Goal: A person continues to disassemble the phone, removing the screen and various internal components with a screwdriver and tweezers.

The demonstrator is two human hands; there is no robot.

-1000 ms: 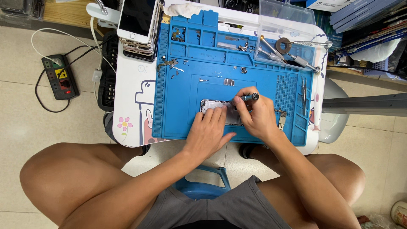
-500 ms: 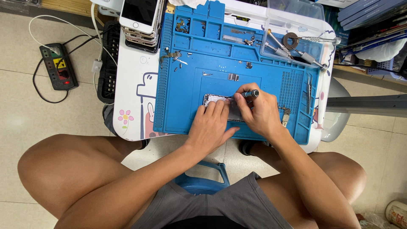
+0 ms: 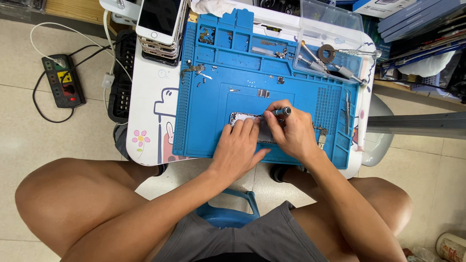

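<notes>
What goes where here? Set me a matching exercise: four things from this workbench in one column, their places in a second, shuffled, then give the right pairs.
Things:
1. screwdriver
2. stack of phones
3. power strip
4. clear plastic box

Places:
A. on the floor, left of the table
B. top right corner of the blue mat
C. in the right hand
D. top left of the table, beside the mat

Pairs: 1-C, 2-D, 3-A, 4-B

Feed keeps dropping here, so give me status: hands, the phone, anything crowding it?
Left hand flat on opened phone. Right hand shut on screwdriver, tip at phone. Loose small parts just beyond on blue mat.
</notes>
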